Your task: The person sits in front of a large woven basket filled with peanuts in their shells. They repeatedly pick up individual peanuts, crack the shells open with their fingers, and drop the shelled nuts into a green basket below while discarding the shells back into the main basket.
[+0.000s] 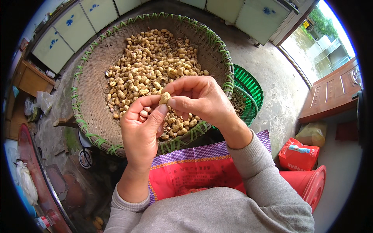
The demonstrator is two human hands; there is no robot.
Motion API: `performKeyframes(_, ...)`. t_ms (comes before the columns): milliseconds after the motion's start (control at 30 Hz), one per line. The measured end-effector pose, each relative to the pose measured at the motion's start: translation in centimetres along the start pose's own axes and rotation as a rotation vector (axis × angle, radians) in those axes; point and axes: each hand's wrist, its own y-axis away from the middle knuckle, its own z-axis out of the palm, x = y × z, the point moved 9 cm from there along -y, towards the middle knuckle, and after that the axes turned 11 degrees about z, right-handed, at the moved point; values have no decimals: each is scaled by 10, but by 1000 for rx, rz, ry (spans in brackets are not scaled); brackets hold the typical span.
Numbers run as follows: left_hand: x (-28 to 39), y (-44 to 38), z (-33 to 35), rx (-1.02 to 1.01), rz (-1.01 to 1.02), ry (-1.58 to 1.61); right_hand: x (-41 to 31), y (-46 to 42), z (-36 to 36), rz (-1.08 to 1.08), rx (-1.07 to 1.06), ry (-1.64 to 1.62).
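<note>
Between the thumbs and fingertips of both hands is one unshelled peanut, its shell pale tan. My left hand pinches it from the left and also cups a few shelled pink peanut kernels in its curled fingers. From the right, my right hand grips the same pod with thumb and forefinger. Both hands are above the near part of a large round woven bamboo basket, its rim bound with green strips. A broad heap of unshelled peanuts lies inside it.
Right of the bamboo basket stands a green plastic basket holding peanut shells. A red and purple printed apron covers my lap. A red plastic bucket and a red bag are at the right. Pale cabinets line the back.
</note>
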Motion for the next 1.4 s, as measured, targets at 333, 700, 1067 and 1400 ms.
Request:
performKeyframes(333, 3, 2, 1, -42, 77, -94, 1, 4, 2, -24, 95, -12)
performKeyframes(700, 6, 4, 1, -49, 106, -122, 3, 5, -3, -147, 170, 60)
performKeyframes(1067, 1, 3, 2, -57, 13, 15, 11, 2, 3, -6, 33, -229)
performKeyframes(1400, -11, 2, 3, -32, -161, 201, 18, -5, 3, 77, -101, -404)
